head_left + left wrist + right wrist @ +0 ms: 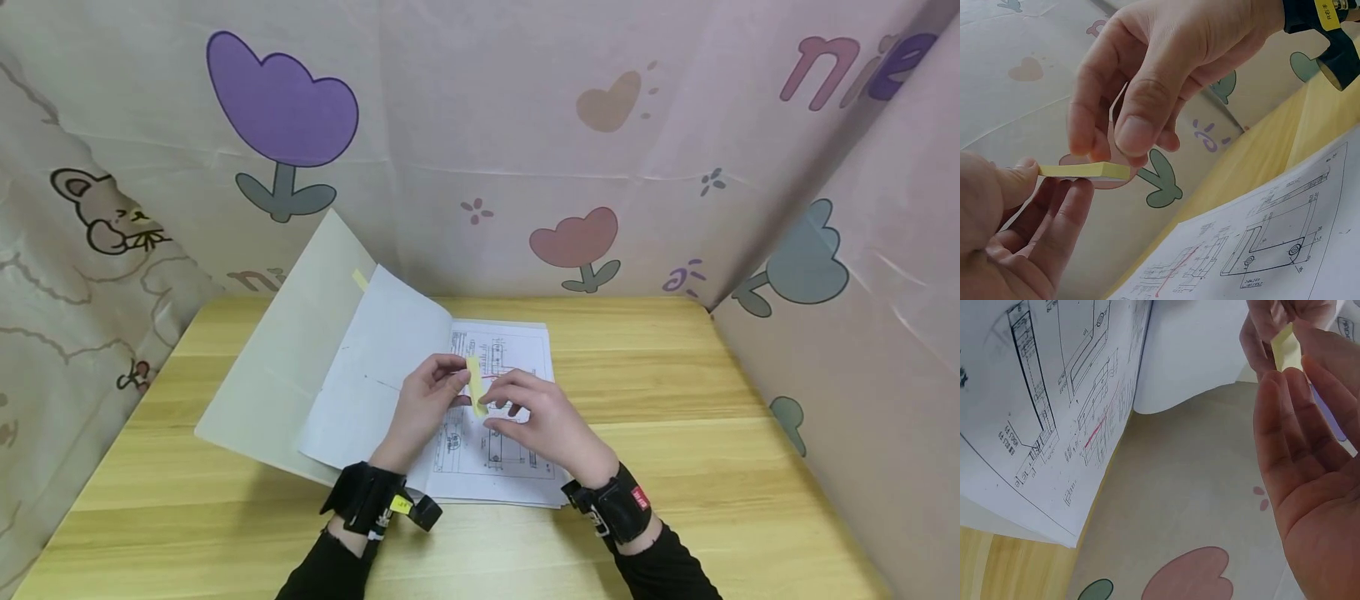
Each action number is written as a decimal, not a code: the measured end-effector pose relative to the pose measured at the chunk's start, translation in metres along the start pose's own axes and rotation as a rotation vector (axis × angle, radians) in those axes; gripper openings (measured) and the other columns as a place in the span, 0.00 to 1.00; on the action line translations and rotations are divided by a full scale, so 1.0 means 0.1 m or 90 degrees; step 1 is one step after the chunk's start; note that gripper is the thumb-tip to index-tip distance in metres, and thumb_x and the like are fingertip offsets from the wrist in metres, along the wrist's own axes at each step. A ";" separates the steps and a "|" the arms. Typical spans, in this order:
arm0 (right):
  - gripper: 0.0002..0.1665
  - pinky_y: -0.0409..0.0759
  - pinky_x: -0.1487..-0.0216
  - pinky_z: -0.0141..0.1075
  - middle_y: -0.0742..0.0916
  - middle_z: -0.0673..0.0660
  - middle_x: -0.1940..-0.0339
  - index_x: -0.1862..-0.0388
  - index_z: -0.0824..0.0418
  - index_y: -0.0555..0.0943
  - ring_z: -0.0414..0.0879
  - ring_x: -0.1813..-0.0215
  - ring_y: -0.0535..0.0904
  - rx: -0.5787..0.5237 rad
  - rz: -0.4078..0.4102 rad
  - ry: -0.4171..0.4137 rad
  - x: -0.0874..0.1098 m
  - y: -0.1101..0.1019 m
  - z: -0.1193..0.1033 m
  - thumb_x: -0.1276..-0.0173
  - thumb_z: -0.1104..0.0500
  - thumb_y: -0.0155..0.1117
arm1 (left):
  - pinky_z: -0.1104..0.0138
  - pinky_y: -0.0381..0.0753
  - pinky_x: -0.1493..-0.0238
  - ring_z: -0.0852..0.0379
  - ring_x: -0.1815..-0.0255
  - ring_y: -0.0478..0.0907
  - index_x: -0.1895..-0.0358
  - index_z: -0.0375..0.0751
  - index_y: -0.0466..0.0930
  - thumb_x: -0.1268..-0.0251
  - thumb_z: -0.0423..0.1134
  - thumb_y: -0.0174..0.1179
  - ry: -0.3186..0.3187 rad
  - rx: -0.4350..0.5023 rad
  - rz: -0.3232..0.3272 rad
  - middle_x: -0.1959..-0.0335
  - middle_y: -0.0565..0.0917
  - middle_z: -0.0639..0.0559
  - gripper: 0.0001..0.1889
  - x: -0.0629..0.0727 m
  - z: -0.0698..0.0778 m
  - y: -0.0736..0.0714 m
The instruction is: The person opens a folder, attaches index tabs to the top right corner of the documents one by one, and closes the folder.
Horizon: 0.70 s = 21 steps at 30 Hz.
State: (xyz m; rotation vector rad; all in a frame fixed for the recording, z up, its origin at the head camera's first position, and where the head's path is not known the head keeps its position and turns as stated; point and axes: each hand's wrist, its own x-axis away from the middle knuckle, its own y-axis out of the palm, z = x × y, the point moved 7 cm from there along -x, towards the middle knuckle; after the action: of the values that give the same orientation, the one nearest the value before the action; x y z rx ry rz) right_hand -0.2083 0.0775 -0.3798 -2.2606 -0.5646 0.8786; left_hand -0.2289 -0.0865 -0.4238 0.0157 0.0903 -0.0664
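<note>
My left hand (429,400) pinches a narrow yellow sticky note pad (475,386) between thumb and fingers, above an open booklet. In the left wrist view the pad (1085,170) lies nearly edge-on, its underside pale. My right hand (543,417) hovers by the pad's free end, fingers loosely bent. A small gap shows between the right fingertips (1135,136) and the pad. The booklet's right-hand page (517,450) carries printed technical drawings with a red pen mark. Its turned page (375,375) is mostly blank and curls up on the left.
The booklet's pale cover (277,358) stands tilted up at the left. A yellow sticky tab (360,279) shows beside the turned page's upper edge. Everything rests on a wooden table (637,358), with a patterned cloth (450,100) hanging behind and at both sides.
</note>
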 end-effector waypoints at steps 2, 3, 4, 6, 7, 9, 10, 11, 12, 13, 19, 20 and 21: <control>0.17 0.85 0.57 0.30 0.87 0.50 0.51 0.53 0.58 0.89 0.42 0.53 0.84 0.013 -0.006 -0.004 0.00 0.01 -0.01 0.41 0.64 0.82 | 0.67 0.88 0.55 0.49 0.50 0.85 0.39 0.32 0.76 0.22 0.32 0.58 -0.003 0.000 -0.008 0.45 0.83 0.36 0.14 0.00 -0.01 0.01; 0.17 0.85 0.57 0.30 0.87 0.50 0.52 0.53 0.58 0.89 0.42 0.54 0.84 0.018 -0.006 -0.006 0.00 0.02 -0.01 0.41 0.64 0.82 | 0.67 0.88 0.55 0.50 0.50 0.85 0.39 0.32 0.76 0.22 0.32 0.59 -0.005 0.000 -0.010 0.45 0.83 0.36 0.14 0.00 -0.01 0.02; 0.17 0.85 0.57 0.30 0.87 0.50 0.52 0.53 0.59 0.89 0.42 0.54 0.83 0.020 -0.005 -0.009 0.00 0.02 -0.01 0.41 0.64 0.82 | 0.67 0.87 0.55 0.50 0.50 0.85 0.39 0.32 0.76 0.22 0.32 0.59 -0.007 -0.002 -0.013 0.45 0.83 0.36 0.14 0.00 -0.02 0.02; 0.16 0.85 0.57 0.29 0.87 0.50 0.52 0.54 0.59 0.89 0.42 0.54 0.83 0.025 -0.003 -0.015 0.00 0.02 -0.02 0.41 0.63 0.82 | 0.68 0.87 0.55 0.51 0.51 0.85 0.39 0.32 0.76 0.22 0.33 0.59 -0.010 -0.006 -0.016 0.45 0.83 0.37 0.14 0.01 -0.03 0.02; 0.16 0.85 0.57 0.29 0.86 0.50 0.52 0.54 0.59 0.89 0.42 0.54 0.83 0.025 -0.001 -0.018 0.00 0.02 -0.03 0.42 0.63 0.82 | 0.68 0.87 0.55 0.51 0.51 0.85 0.39 0.32 0.76 0.22 0.33 0.59 -0.010 -0.007 -0.018 0.45 0.83 0.37 0.14 0.00 -0.04 0.03; 0.16 0.84 0.57 0.29 0.86 0.51 0.52 0.54 0.59 0.89 0.42 0.54 0.83 0.028 0.003 -0.024 0.00 0.02 -0.03 0.42 0.63 0.82 | 0.68 0.87 0.55 0.52 0.51 0.85 0.40 0.32 0.76 0.22 0.34 0.59 -0.009 -0.010 -0.020 0.45 0.82 0.37 0.14 0.01 -0.05 0.03; 0.16 0.84 0.56 0.29 0.86 0.50 0.52 0.55 0.59 0.89 0.42 0.54 0.83 0.030 0.003 -0.027 0.00 0.02 -0.03 0.42 0.63 0.82 | 0.68 0.87 0.55 0.52 0.52 0.85 0.40 0.32 0.76 0.22 0.34 0.60 -0.009 -0.010 -0.022 0.45 0.82 0.37 0.14 0.01 -0.05 0.03; 0.15 0.84 0.56 0.28 0.86 0.50 0.52 0.55 0.59 0.89 0.42 0.53 0.83 0.032 0.004 -0.029 0.00 0.02 -0.03 0.41 0.63 0.82 | 0.68 0.87 0.55 0.52 0.52 0.85 0.40 0.32 0.76 0.22 0.34 0.60 -0.008 -0.010 -0.023 0.45 0.82 0.37 0.15 0.00 -0.06 0.03; 0.15 0.84 0.56 0.28 0.86 0.50 0.52 0.55 0.59 0.89 0.42 0.53 0.83 0.033 0.004 -0.032 0.00 0.03 -0.03 0.41 0.64 0.82 | 0.68 0.87 0.55 0.52 0.52 0.85 0.40 0.32 0.76 0.22 0.34 0.60 -0.008 -0.009 -0.025 0.45 0.82 0.37 0.14 0.00 -0.06 0.03; 0.15 0.84 0.56 0.28 0.86 0.50 0.53 0.55 0.59 0.89 0.42 0.53 0.83 0.034 0.004 -0.034 0.00 0.03 -0.03 0.41 0.64 0.82 | 0.68 0.87 0.55 0.52 0.52 0.85 0.40 0.32 0.76 0.22 0.34 0.60 -0.008 -0.009 -0.026 0.45 0.82 0.37 0.14 0.00 -0.06 0.03; 0.14 0.84 0.56 0.27 0.86 0.50 0.54 0.56 0.59 0.89 0.43 0.53 0.84 0.036 0.006 -0.046 -0.01 0.02 -0.04 0.40 0.65 0.81 | 0.68 0.87 0.55 0.51 0.51 0.85 0.40 0.32 0.76 0.22 0.33 0.59 -0.014 -0.005 -0.023 0.45 0.82 0.36 0.14 -0.01 -0.06 0.03; 0.13 0.84 0.56 0.28 0.86 0.50 0.54 0.55 0.59 0.89 0.43 0.53 0.84 0.038 0.006 -0.048 -0.01 0.02 -0.04 0.40 0.65 0.80 | 0.68 0.87 0.55 0.51 0.51 0.85 0.40 0.32 0.76 0.22 0.33 0.59 -0.014 -0.005 -0.022 0.45 0.82 0.37 0.14 -0.01 -0.06 0.03; 0.13 0.84 0.55 0.28 0.86 0.50 0.54 0.55 0.58 0.89 0.43 0.53 0.84 0.040 0.005 -0.047 -0.01 0.02 -0.04 0.39 0.65 0.80 | 0.68 0.87 0.55 0.51 0.51 0.85 0.40 0.32 0.76 0.22 0.33 0.59 -0.016 -0.007 -0.021 0.45 0.82 0.37 0.14 -0.01 -0.07 0.03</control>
State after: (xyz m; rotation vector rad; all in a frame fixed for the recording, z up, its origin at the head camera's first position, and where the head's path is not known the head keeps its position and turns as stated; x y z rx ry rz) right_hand -0.2056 0.0739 -0.3784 -2.1833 -0.5538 0.9736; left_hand -0.2300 -0.0833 -0.4303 0.0030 0.0651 -0.0993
